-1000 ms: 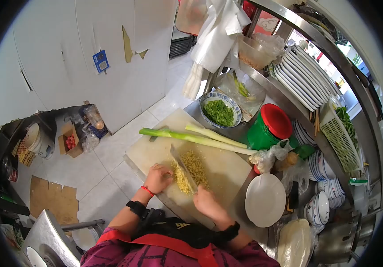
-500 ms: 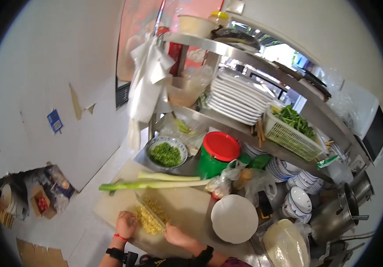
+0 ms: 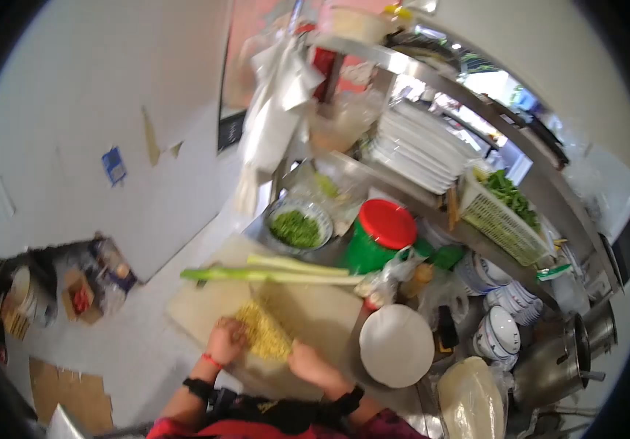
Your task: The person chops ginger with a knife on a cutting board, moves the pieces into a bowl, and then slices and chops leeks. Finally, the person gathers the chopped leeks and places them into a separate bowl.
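Observation:
A pile of finely chopped yellow food (image 3: 262,338) lies on the pale cutting board (image 3: 326,311). My right hand (image 3: 315,366) grips a kitchen knife (image 3: 274,320), its blade slanting across the pile, blurred. At the pile's left edge is my left hand (image 3: 227,339), its fingers curled in; whether anything is between them I cannot make out. Behind the pile, leek stalks (image 3: 271,275) lie across the board. Farther back stands a patterned bowl (image 3: 321,212) of chopped greens.
A green tub with a red lid (image 3: 386,225) stands behind the board. To the right are a white plate (image 3: 397,346), stacked bowls (image 3: 496,333), a bagged pale slab (image 3: 468,402) and metal pots (image 3: 549,366). A shelf above carries stacked white trays (image 3: 421,150) and a basket (image 3: 505,221) of greens.
The whole view has shifted, so the scene sits farther right and the board slightly higher. Both hands stay at the chopped pile, with the knife still in my right hand.

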The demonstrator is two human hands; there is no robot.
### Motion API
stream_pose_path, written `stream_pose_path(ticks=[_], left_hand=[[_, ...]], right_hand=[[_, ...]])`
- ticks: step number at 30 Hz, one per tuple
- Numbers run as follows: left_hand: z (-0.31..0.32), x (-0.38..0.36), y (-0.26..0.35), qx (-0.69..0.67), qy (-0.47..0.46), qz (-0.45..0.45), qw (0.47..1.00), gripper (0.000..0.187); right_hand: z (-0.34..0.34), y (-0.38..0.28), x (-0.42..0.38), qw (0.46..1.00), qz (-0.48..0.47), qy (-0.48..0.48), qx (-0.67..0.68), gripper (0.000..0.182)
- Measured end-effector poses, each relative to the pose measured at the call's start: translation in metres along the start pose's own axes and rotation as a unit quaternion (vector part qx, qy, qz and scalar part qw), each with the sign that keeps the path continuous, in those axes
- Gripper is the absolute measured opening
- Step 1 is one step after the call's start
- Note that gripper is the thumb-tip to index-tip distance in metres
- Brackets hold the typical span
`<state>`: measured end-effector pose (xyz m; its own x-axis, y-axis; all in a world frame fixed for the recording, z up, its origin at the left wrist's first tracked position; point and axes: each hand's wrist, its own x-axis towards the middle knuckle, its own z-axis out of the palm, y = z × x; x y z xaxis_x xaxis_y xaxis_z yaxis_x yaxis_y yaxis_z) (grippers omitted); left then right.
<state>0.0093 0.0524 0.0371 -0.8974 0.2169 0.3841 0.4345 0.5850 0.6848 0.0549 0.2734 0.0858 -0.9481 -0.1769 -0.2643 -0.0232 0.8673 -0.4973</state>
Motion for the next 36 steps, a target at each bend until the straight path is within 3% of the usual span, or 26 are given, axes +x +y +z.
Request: stream_pose_path(ticks=[1, 2, 8, 15, 24, 26, 36], left_hand=[[-0.005, -0.002, 0.000, -0.007, 0.003, -0.004, 1.000, 0.018], [-0.011, -0.002, 0.000, -0.012, 0.009, -0.007, 1.000, 0.018], [-0.032, -0.018, -0.010, -0.044, 0.041, -0.050, 0.997, 0.018], [-0.040, -0.024, -0.010, -0.041, 0.036, -0.070, 0.996, 0.019], [-0.040, -0.028, -0.006, -0.044, 0.025, -0.066, 0.997, 0.020], [-0.043, -0.026, -0.007, -0.031, 0.013, -0.075, 0.997, 0.020], [-0.021, 0.009, -0.038, 0.016, 0.081, -0.046, 0.996, 0.025]], right_hand=[[-0.013, -0.009, -0.003, 0.998, 0.021, -0.009, 0.061, 0.026], [-0.038, -0.031, -0.015, 0.999, 0.014, -0.001, 0.029, 0.026], [-0.009, -0.027, -0.001, 0.999, -0.020, 0.028, -0.025, 0.024], [-0.011, -0.041, -0.001, 0.999, -0.035, 0.009, 0.003, 0.026], [-0.019, -0.054, -0.010, 0.998, -0.049, -0.029, -0.022, 0.028], [0.008, -0.037, -0.008, 0.998, -0.048, -0.019, -0.034, 0.027], [-0.017, -0.038, -0.006, 1.000, -0.021, 0.014, -0.011, 0.024]])
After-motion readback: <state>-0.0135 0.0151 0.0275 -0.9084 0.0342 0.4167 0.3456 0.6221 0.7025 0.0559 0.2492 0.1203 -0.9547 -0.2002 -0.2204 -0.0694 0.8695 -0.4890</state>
